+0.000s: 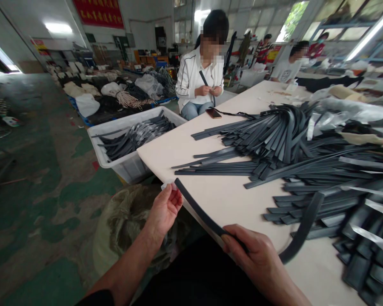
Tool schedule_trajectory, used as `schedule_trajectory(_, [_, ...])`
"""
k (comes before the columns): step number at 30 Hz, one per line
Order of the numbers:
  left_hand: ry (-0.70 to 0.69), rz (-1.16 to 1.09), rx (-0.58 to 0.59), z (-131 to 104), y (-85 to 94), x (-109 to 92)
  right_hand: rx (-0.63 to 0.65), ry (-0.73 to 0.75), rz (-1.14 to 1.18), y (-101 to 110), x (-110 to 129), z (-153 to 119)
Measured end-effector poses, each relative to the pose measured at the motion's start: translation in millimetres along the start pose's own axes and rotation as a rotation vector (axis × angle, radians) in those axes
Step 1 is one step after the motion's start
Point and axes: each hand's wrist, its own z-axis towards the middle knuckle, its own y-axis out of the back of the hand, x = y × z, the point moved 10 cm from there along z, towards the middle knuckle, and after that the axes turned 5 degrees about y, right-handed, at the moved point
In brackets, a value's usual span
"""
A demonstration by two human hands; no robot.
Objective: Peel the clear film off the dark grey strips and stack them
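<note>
A dark grey flat strip (pixel 198 209) runs through my right hand (pixel 253 246), which is closed around its middle at the table's near edge. One end of the strip points up and away to the left; the other curves up on the right. My left hand (pixel 167 207) is beside the strip's far end, its fingers curled and pinching a small piece of whitish film (pixel 165 185). Whether the left fingertips touch the strip, I cannot tell. To the right, many similar dark strips (pixel 274 136) lie in heaps on the pale table (pixel 161 148), some bound with clear bands.
A white bin (pixel 127 166) of dark strips stands at the table's left end. Below my left arm is a translucent sack (pixel 124 225). Across the table corner, a seated person (pixel 198 80) handles a strip. A phone (pixel 213 113) lies near the far edge.
</note>
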Motion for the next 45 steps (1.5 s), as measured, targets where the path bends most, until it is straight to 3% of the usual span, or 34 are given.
schedule_trajectory(16, [0.061, -0.074, -0.031, 2, -3.3, 6, 0.048, -0.112, 0.075, -15, -18, -1])
schedule_trajectory(25, [0.109, -0.084, -0.047, -2, -3.6, 11, -0.036, -0.118, 0.107, -2, -18, -3])
schedule_trajectory(45, [0.089, -0.1, -0.048, 1, 2.8, 12, 0.071, -0.162, 0.189, -27, -27, -3])
